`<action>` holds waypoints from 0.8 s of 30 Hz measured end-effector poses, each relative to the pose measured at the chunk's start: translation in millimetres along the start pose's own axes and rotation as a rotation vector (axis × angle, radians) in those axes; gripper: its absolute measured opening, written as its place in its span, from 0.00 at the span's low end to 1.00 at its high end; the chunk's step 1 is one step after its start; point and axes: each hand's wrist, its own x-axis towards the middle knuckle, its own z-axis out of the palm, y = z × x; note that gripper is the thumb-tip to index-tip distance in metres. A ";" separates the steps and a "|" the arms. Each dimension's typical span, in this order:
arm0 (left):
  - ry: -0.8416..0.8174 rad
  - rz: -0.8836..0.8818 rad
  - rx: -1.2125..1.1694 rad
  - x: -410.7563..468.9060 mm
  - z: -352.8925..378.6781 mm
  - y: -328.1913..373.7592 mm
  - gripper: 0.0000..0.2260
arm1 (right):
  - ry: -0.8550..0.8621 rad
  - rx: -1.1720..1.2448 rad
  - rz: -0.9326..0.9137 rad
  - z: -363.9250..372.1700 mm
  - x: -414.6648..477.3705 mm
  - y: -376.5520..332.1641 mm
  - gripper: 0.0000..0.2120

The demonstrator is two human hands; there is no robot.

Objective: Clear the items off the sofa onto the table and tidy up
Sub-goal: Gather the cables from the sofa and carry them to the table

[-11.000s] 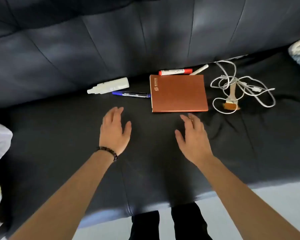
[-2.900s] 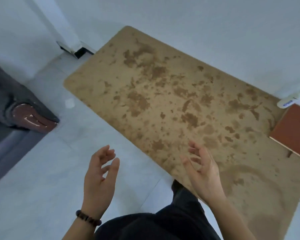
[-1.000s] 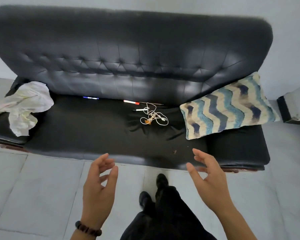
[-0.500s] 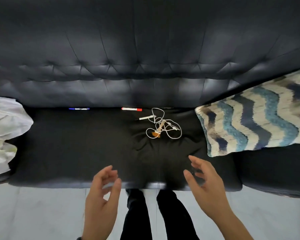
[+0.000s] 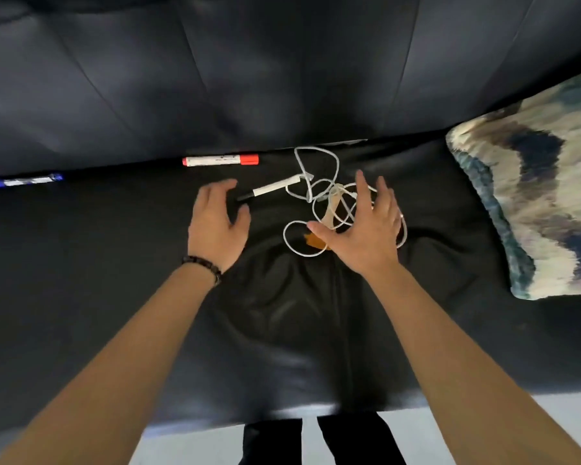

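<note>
Where cable (image 5: 329, 193) lies, right hand (image 5: 363, 236) splays.

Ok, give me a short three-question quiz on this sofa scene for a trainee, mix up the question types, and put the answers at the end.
1. True or false: the red-capped marker lies along the foot of the backrest, with no hand on it.
2. Fill in the blank: the right hand is spread, fingers straight, over a tangled white ____.
3. Which item lies farthest to the left on the sofa seat? A) a brown notebook B) the blue pen C) a spray bottle

Key
1. True
2. cable
3. B
</note>
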 end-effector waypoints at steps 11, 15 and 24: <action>-0.425 0.319 0.518 38.3 106.8 34.7 0.24 | 0.024 -0.128 -0.054 27.6 -39.5 66.6 0.11; -0.320 0.348 0.588 -5.5 111.7 3.7 0.11 | -0.002 -0.126 0.031 -0.8 -63.7 92.2 0.08; -0.035 0.226 0.533 -85.8 82.8 -33.5 0.11 | 0.165 -0.293 -0.069 -0.1 -105.0 134.6 0.10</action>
